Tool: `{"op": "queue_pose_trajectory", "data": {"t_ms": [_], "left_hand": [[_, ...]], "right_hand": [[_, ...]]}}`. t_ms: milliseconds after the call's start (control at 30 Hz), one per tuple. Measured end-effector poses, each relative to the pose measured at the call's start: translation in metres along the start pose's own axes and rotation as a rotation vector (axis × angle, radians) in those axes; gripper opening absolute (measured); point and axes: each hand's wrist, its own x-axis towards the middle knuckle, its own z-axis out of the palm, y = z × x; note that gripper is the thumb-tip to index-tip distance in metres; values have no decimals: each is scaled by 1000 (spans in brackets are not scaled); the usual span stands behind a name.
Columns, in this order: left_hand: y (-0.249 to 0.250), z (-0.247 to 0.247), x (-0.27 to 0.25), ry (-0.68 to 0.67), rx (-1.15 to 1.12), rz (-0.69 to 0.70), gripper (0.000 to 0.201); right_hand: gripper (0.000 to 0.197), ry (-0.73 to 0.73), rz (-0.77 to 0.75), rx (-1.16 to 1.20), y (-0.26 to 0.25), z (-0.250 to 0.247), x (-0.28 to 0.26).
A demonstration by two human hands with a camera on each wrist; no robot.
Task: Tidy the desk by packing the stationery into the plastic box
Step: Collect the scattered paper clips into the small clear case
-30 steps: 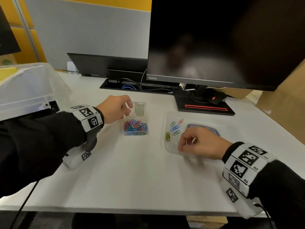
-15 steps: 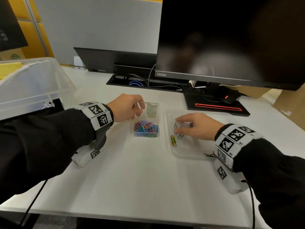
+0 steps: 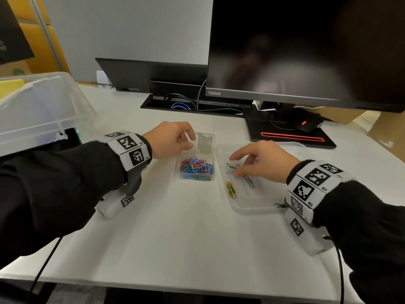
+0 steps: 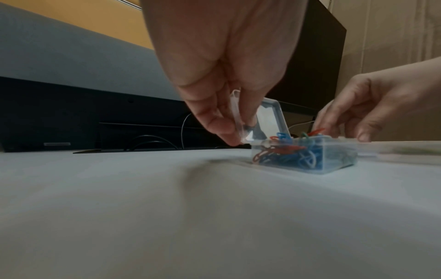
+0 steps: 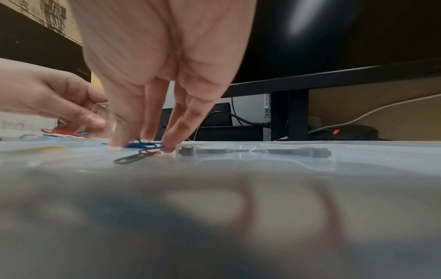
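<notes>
A small clear paperclip box (image 3: 196, 168) full of coloured clips stands mid-desk with its hinged lid (image 3: 205, 142) raised. My left hand (image 3: 168, 140) pinches that lid's edge between thumb and fingers, seen close in the left wrist view as lid (image 4: 269, 117) and box (image 4: 305, 156). Right of it lies a flat clear plastic tray (image 3: 252, 205) with a few loose paperclips (image 3: 231, 189). My right hand (image 3: 263, 163) reaches down onto the tray, fingertips (image 5: 167, 149) and thumb pressing on blue, red and dark clips (image 5: 143, 149). The large translucent plastic box (image 3: 39, 110) stands at far left.
A black monitor (image 3: 306, 51) on its stand base (image 3: 289, 137) fills the back right. A cable slot (image 3: 186, 105) with wires runs behind the clip box. Brown cardboard (image 3: 385, 128) leans at far right. White desk surface stretches toward the front edge.
My right hand moved from the tray's near edge to the clips at its far left and now touches them. My left hand has kept its hold on the lid.
</notes>
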Motion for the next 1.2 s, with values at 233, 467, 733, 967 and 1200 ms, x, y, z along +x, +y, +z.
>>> {"op": "queue_pose_trajectory", "data": {"t_ms": [233, 467, 733, 967, 1200], "left_hand": [[19, -3, 0, 211, 169, 186, 34], [22, 5, 2, 136, 32, -160, 51], [-3, 6, -10, 13, -231, -309, 17], [-1, -3, -18, 81, -403, -402, 15], [6, -10, -26, 65, -398, -436, 18]], "right_hand": [[31, 283, 313, -258, 26, -24, -8], [33, 209, 763, -240, 87, -43, -45], [34, 269, 771, -145, 74, -42, -44], [37, 407, 643, 288, 50, -43, -36], [53, 704, 501, 314, 32, -61, -33]]}}
